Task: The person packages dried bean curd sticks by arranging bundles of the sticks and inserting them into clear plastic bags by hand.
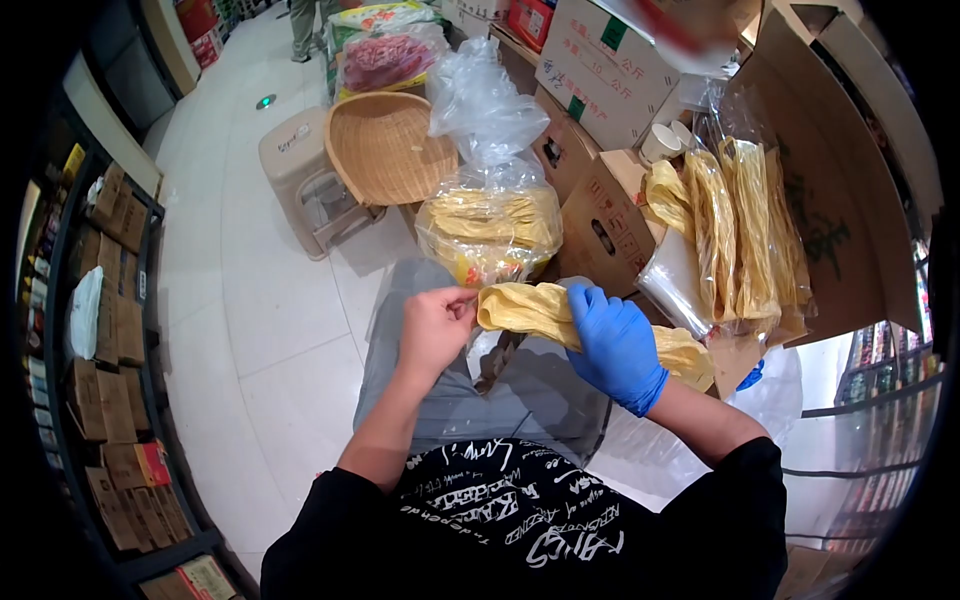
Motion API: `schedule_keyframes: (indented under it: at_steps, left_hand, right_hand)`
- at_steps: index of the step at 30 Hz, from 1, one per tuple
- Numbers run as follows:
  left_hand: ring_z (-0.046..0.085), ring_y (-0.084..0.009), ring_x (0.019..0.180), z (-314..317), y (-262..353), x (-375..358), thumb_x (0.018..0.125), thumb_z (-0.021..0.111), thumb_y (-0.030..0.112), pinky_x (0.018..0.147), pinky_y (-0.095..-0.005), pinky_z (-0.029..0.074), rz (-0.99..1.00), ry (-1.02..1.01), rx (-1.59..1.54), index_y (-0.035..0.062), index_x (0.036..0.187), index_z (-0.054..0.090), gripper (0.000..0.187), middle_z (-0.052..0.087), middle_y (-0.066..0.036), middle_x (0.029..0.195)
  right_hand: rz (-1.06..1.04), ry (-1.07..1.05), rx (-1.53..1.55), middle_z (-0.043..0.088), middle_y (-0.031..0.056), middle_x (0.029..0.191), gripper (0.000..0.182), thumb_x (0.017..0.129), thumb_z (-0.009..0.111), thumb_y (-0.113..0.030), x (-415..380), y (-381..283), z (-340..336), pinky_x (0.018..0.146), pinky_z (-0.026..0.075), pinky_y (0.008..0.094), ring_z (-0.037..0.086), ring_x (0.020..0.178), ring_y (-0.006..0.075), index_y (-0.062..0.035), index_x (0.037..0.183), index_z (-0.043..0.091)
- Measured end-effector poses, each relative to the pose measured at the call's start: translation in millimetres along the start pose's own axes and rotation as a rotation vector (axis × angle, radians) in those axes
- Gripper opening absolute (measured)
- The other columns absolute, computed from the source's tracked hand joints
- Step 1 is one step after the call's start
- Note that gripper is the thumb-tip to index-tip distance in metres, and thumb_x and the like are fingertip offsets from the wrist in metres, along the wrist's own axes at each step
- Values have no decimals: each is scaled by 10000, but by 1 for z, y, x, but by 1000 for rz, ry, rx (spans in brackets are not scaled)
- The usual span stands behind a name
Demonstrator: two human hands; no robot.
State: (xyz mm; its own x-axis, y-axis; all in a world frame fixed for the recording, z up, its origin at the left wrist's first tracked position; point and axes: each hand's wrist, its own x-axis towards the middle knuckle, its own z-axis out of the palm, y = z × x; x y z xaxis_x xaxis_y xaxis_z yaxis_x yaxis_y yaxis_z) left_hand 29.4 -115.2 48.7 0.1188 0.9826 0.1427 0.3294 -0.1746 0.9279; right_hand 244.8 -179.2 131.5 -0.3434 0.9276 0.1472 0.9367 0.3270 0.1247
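Nearest, the gloved right hand wraps shut around the yellow dried bean-curd bundle. Its long axis runs ten-to-four o'clock across the lap. The bare left hand pinches the ten-o'clock end. Beyond, at twelve, sits a filled plastic bag.

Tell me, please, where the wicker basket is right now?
In the head view the wicker basket sits upper left of centre, tilted on a beige stool, just left of the clear bag of yellow sheets.
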Motion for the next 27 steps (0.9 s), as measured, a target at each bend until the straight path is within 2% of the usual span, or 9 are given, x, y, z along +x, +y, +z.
schedule_keyframes:
  at_steps: [1, 5, 12, 16, 18, 20, 22, 26, 27]
  left_hand:
    - [520, -89, 524, -1, 1, 0, 755, 706, 45, 506, -248, 424, -70, -14, -54, -45, 920, 695, 188, 601, -76, 610]
    - [488, -54, 526, -1, -3, 0, 760, 704, 43, 495, -229, 407, -74, 0, -90, -64, 919, 690, 192, 580, -51, 586]
    - [558, -122, 538, -4, -12, -1, 741, 703, 43, 528, -258, 452, -29, 17, -32, -9, 918, 710, 185, 630, -106, 632]
    - [596, -185, 551, -7, -9, -2, 728, 702, 58, 542, -291, 474, -14, 12, 46, 1, 886, 713, 169, 633, -127, 652]
    - [599, -194, 551, -7, -5, -4, 729, 701, 66, 543, -297, 477, -12, 43, 63, -4, 873, 709, 160, 633, -125, 656]
    - [603, -202, 550, -4, -5, -5, 730, 701, 73, 544, -303, 479, -7, 74, 80, -9, 860, 705, 153, 633, -123, 659]
    - [519, -67, 515, 2, -10, -6, 757, 702, 34, 498, -230, 425, -17, 145, 78, -28, 901, 705, 157, 601, -54, 592]
    - [520, -71, 511, 14, -14, -10, 760, 698, 32, 494, -234, 426, 8, 204, 89, -30, 907, 700, 160, 603, -61, 612]
    - [520, -71, 510, 19, -16, -11, 761, 701, 34, 494, -232, 428, 50, 231, 102, -29, 905, 700, 158, 604, -65, 623]
  right_hand:
    - [-2, -2, -1, 527, 127, 809, 501, 678, 721, -206, -1, 0, 2, 573, 451, 380, 572, 662, 272, -28, 1070, 464]
    - [-51, -42, -45, 523, 124, 818, 424, 712, 645, -144, -2, -2, 7, 573, 444, 370, 559, 638, 263, -17, 1082, 483]
    - [-115, 58, -114, 520, 113, 818, 431, 710, 607, -109, 1, -3, 7, 564, 429, 349, 536, 610, 245, -8, 1113, 491]
    - [-84, -14, -68, 522, 122, 826, 472, 690, 643, -130, 1, 0, -1, 592, 451, 374, 565, 652, 266, -25, 1123, 489]
    - [113, -107, 323, 565, 168, 937, 581, 677, 715, -201, 3, 5, -7, 696, 493, 407, 614, 792, 328, -26, 1174, 471]
    - [192, -125, 437, 573, 192, 998, 644, 667, 746, -247, -1, 17, -5, 756, 494, 417, 612, 869, 348, -23, 1198, 460]
    - [332, -242, 637, 586, 237, 1133, 780, 671, 786, -348, 1, 28, -9, 865, 487, 412, 603, 1006, 376, 1, 1272, 431]
    - [468, -310, 738, 620, 218, 1099, 741, 685, 779, -367, 1, 31, -9, 865, 485, 380, 625, 999, 324, 13, 1249, 485]
    - [539, -404, 880, 628, 216, 1084, 725, 687, 776, -383, 4, 30, -11, 856, 484, 366, 632, 984, 302, 31, 1220, 511]
